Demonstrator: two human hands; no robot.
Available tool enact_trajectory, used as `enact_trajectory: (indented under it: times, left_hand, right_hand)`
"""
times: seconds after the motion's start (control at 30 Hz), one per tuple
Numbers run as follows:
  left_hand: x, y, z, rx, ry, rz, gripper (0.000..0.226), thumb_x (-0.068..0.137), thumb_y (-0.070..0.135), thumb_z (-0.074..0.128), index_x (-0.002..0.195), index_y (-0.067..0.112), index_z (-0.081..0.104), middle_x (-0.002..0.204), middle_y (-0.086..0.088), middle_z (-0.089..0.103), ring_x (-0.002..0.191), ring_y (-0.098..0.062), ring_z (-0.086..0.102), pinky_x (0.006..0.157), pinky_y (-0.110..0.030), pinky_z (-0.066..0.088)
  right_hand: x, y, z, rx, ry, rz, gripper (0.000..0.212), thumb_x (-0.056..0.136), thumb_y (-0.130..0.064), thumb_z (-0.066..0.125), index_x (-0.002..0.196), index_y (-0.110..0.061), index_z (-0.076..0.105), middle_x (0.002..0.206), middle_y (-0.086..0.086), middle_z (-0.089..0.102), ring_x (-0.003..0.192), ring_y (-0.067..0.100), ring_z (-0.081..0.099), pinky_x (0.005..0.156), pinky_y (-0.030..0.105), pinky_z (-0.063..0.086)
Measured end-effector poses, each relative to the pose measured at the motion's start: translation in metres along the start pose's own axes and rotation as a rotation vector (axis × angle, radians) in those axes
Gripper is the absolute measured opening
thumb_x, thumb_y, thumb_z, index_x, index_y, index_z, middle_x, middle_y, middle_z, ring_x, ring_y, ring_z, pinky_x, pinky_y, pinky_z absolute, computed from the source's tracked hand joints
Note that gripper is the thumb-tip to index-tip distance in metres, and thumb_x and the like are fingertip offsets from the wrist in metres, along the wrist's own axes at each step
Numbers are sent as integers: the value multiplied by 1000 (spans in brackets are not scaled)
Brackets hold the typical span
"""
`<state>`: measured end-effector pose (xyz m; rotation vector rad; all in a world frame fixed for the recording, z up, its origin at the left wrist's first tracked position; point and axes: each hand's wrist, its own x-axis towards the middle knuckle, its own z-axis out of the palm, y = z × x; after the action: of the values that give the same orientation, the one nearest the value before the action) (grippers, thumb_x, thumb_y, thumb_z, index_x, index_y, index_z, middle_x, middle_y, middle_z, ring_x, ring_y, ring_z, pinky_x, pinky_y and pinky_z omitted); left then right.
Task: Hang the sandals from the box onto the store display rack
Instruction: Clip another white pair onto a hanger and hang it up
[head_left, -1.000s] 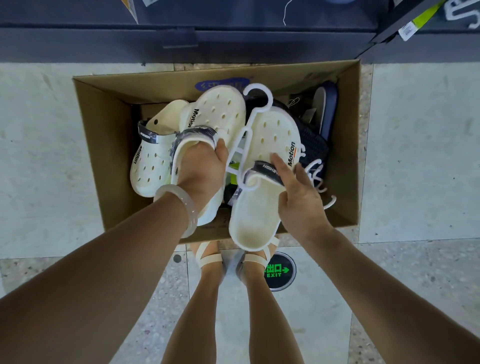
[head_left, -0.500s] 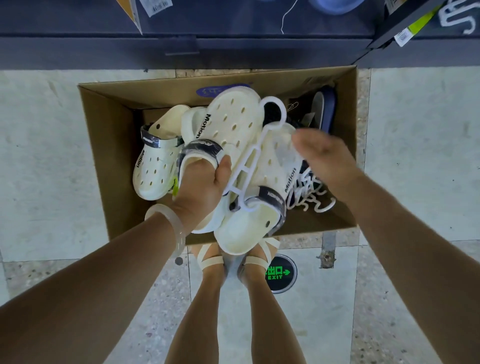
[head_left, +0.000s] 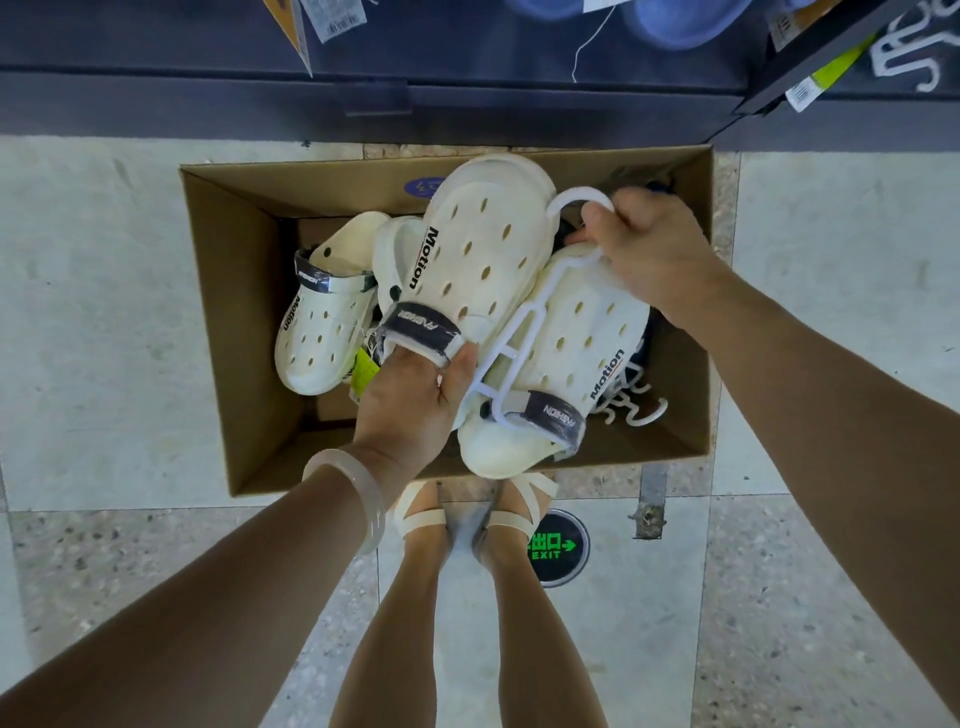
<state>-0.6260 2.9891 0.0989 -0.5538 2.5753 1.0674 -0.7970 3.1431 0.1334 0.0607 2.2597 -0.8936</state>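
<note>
Tile floor (head_left: 93, 322), pale, speckled strip nearer the person. Dark display rack (head_left: 467, 98) along the top edge, base panel meeting the floor; tags and blue footwear hang at its top, blurred. Open cardboard box (head_left: 234, 291) on the floor just in front of the rack, flaps up.

Above the box, a cream sandal pair (head_left: 488, 270) on a white plastic hanger (head_left: 511, 343): perforated uppers, "Motion" on the sides, dark "FASHION" straps. One sandal is tilted up toward the rack, the other lies lower right, heel over the near box wall. Second cream sandal (head_left: 319, 332) of the same model lies in the left part of the box, yellow-green tag (head_left: 365, 370) beside it. Dark footwear and more white hangers (head_left: 636, 405) in the right part, mostly hidden.

Left hand (head_left: 415, 405) grips the upper sandal at its strap end, thumb against the hanger frame, fingers tucked under the strap. Right hand (head_left: 649, 249) clamps the hanger's hook, fingers curled round it. Hands well apart, one at each end of the pair.

Translucent bangle (head_left: 353, 493) on the left wrist. Person's feet in cream strap sandals just beside the near box wall. Round green EXIT floor marker (head_left: 558, 545) to the right of the feet.
</note>
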Motion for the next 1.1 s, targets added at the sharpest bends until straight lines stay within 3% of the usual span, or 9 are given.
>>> enact_trajectory:
  times: [0.07,0.17,0.3,0.4,0.5,0.6,0.7,0.87,1.1]
  left_hand:
    - [-1,0,-3,18,-89,-28,77,81,62,21,123,7,56,119,-17,61,112,-31,54,94,-30,41]
    - [-6,4,-8,-10,-148,-84,59,91,50,37,111,-2,54,108,-23,60,93,-31,53,78,-29,37]
    - [-22,5,-39,-190,75,-117,57,80,54,47,107,6,60,105,-4,57,94,-20,55,83,-22,40]
    - [-14,4,-62,-415,222,-314,52,77,46,61,114,10,52,117,-4,51,107,-16,48,81,-4,37]
    - [5,5,-80,-816,-187,-588,74,73,42,72,136,23,36,132,0,50,111,-18,52,79,-23,46]
    - [12,10,-82,-978,-525,-655,74,51,38,85,119,23,57,113,-4,68,101,-21,64,70,-32,60]
    - [11,17,-69,-1025,-435,-675,52,67,11,72,117,15,58,107,-5,69,99,-23,64,68,-30,59]
    - [4,12,-53,-1012,-395,-631,34,73,4,70,99,25,63,77,9,75,81,-16,67,56,-25,58]
    - [0,14,-51,-993,-405,-636,52,70,1,73,117,19,58,106,-4,67,105,-27,61,74,-34,56]
  right_hand:
    - [-3,-6,-5,-25,16,-42,21,96,-31,45,82,-18,55,93,-4,66,83,4,61,81,25,45]
    - [-6,-15,-16,-89,46,-81,22,96,-34,44,90,-18,58,91,-6,65,74,-1,55,69,20,41]
    - [-10,-27,-41,-110,108,-87,34,95,-36,43,94,-6,60,100,10,67,84,17,58,73,28,46]
    - [-19,-37,-62,-54,114,-89,33,95,-34,45,84,-9,61,84,0,70,73,7,56,69,27,44]
    - [-21,-38,-76,26,94,-70,33,94,-35,47,67,-19,57,83,0,72,76,10,59,86,36,51]
    - [-19,-37,-84,156,138,-34,34,92,-33,50,60,-24,57,73,-4,70,75,15,58,86,37,52]
    - [-20,-33,-87,206,161,-9,36,94,-30,49,58,-24,55,57,-12,64,66,10,55,74,28,48]
    - [-19,-28,-101,247,176,36,38,85,-39,53,50,-25,58,76,2,71,90,28,68,93,43,52]
    - [-30,-29,-99,368,185,53,38,93,-29,52,57,-19,53,53,-7,68,65,14,62,77,29,54]
